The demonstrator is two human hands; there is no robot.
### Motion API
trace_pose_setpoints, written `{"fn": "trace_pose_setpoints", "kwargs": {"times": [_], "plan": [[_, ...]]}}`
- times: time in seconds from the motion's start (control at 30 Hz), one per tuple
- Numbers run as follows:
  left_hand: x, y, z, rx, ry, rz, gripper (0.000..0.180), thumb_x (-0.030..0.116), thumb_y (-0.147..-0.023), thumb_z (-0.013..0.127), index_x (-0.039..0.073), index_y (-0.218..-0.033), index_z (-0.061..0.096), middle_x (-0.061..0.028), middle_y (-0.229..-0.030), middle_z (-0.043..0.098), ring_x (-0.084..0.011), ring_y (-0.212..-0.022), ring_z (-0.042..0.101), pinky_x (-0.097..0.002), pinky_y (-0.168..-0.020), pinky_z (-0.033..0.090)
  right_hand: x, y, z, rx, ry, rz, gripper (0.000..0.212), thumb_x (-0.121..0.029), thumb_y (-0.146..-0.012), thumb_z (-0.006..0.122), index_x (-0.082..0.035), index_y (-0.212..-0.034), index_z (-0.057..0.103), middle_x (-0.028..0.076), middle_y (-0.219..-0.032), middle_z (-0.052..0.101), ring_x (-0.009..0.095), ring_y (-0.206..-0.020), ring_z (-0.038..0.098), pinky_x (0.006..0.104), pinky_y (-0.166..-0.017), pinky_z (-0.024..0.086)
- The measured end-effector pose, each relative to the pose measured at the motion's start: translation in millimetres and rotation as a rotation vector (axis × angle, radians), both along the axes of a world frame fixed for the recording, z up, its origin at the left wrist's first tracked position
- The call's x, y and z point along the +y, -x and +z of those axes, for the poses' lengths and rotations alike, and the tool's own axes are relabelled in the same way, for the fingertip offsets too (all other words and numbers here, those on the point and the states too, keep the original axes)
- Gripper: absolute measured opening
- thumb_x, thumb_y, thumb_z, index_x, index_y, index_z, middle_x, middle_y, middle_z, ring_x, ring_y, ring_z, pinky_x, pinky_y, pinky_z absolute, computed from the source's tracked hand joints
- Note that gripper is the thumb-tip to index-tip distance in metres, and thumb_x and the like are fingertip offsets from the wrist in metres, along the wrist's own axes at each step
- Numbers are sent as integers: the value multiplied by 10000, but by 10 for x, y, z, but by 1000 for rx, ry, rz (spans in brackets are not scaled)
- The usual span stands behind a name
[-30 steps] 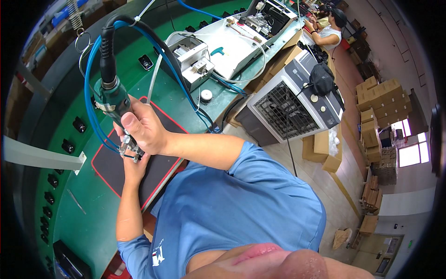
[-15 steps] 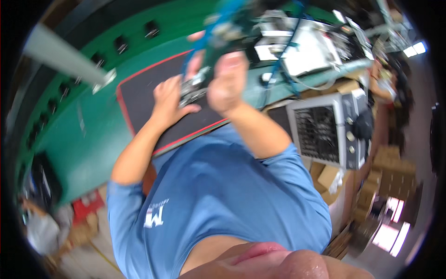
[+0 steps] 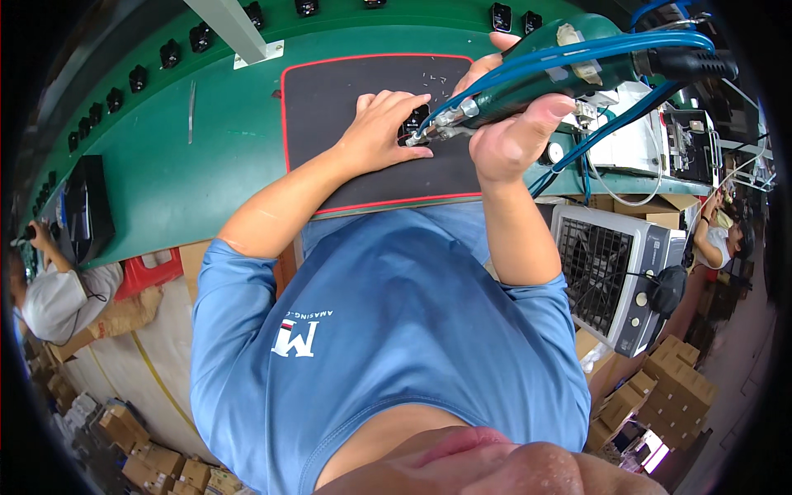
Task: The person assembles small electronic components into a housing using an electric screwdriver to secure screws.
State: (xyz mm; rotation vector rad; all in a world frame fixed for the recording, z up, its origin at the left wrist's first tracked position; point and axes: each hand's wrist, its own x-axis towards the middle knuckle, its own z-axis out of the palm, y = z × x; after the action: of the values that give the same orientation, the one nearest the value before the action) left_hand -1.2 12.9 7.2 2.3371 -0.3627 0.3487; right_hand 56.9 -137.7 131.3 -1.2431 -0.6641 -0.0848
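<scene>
On the black mat point(image 3: 355, 82) with a red border, my left hand point(image 3: 373, 136) is curled around a small black part point(image 3: 413, 124), thumb on its near side and fingers on its far side. My right hand point(image 3: 513, 148) grips a green-bodied power screwdriver point(image 3: 528, 97) with blue hoses. The tool slants down to the left. Its metal nose point(image 3: 445, 120) reaches the black part between my left thumb and fingers; whether the tip touches it I cannot tell. My right thumb stretches along the near side of the tool, and other fingers show beyond it.
Several small black parts point(image 3: 170, 54) line the far green strip. A grey post point(image 3: 231, 29) stands on the bench point(image 3: 206, 165). At right are white equipment point(image 3: 627, 148), an air cooler point(image 3: 606, 276) and cartons point(image 3: 672, 384). People point(image 3: 70, 297) work at both sides.
The view has shifted and sharpened. The screwdriver, blurred and more upright before, now slants farther to the right. My left hand stays by its nose.
</scene>
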Motion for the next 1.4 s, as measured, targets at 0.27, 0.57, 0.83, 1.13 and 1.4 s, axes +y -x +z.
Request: {"fn": "trace_pose_setpoints", "kwargs": {"times": [0.27, 0.57, 0.83, 1.13, 1.4], "plan": [[-7, -5, 24, 40, -14, -12, 844, 451, -684, 866, 97, -1374, 532, -72, -1190, 608, -268, -1102, 530, -413, -963, 318, 16, -5, 5, 26, 17, -24, 1041, -873, -851, 310, 78, -1237, 486, 115, -709, 592, 176, -592, 578, 275, -544, 485], [5, -9, -24, -18, 25, -3, 829, 469, -676, 867, 97, -1348, 554, -70, -1158, 624, -272, -1050, 549, -404, -928, 341, 21, -9, -102, 14, -1, 8, 1012, -867, -856, 309, 57, -1231, 478, 111, -728, 589, 179, -606, 574, 279, -554, 480], [-5, -25, -35, -4, 19, -5, 810, 475, -684, 859, 115, -1345, 558, -53, -1167, 628, -262, -1057, 553, -398, -941, 330, 1, -65, 190, 2, 12, 17, 1029, -885, -840, 292, 43, -1243, 482, 102, -738, 595, 178, -608, 580, 290, -552, 491], [4, -11, -53, -71, 52, -31, 798, 477, -676, 860, 120, -1326, 566, -51, -1180, 627, -252, -1070, 549, -401, -937, 318, 121, -85, 228, -49, -7, 10, 991, -845, -887, 263, 57, -1229, 490, 122, -700, 590, 179, -579, 579, 278, -523, 483], [-11, 0, -52, -108, 73, -34, 781, 474, -663, 870, 92, -1279, 579, -63, -1161, 625, -262, -1046, 549, -406, -911, 329, 164, -18, -35, -21, -24, 42, 963, -817, -902, 325, 71, -1235, 492, 132, -740, 600, 171, -611, 588, 268, -547, 473]]}}
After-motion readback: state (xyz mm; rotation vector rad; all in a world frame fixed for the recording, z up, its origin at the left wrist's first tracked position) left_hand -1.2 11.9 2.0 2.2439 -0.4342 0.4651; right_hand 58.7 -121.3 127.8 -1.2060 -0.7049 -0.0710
